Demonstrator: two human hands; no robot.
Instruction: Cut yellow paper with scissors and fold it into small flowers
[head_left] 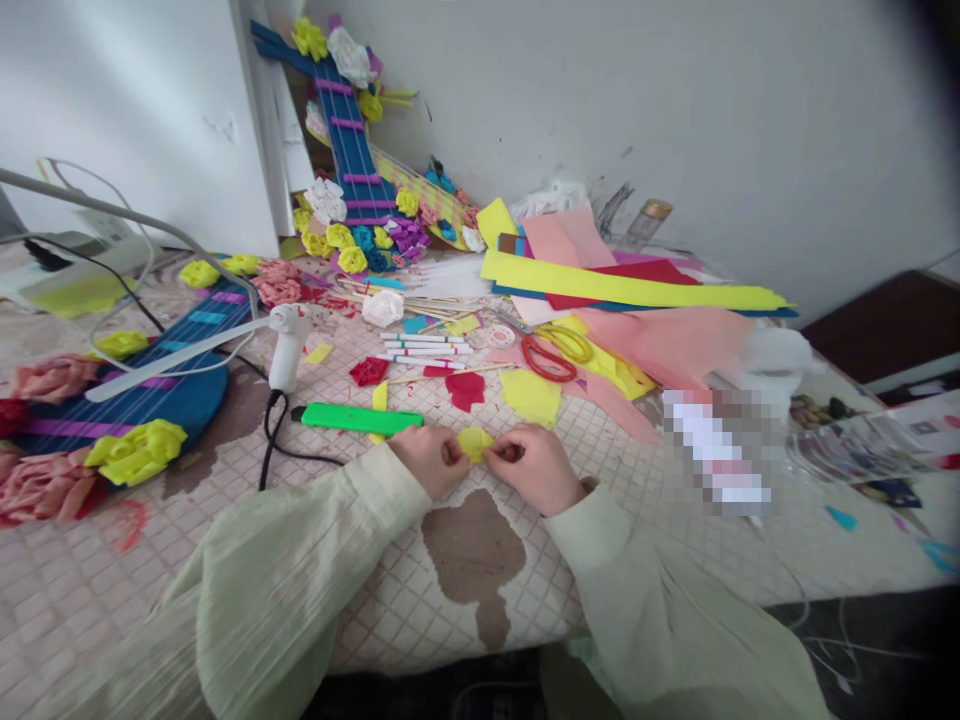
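Note:
Between my two hands is a small piece of yellow crepe paper [474, 443], just above the front part of the table. My left hand [431, 458] pinches its left edge, and my right hand [534, 462] pinches the right edge. A green utility knife [361, 418] lies beside my left hand, across a narrow yellow strip. Beyond my hands are a red paper piece [465, 390], a larger yellow paper piece [531, 396] and a red paper flower [369, 372].
A white glue gun [286, 350] with a cord stands at left, near a blue paper guitar [187, 390] with flowers. Red-handled scissors [549, 360], several markers [424, 345] and paper strips [637, 280] lie farther back. Another decorated guitar [352, 150] leans at the wall.

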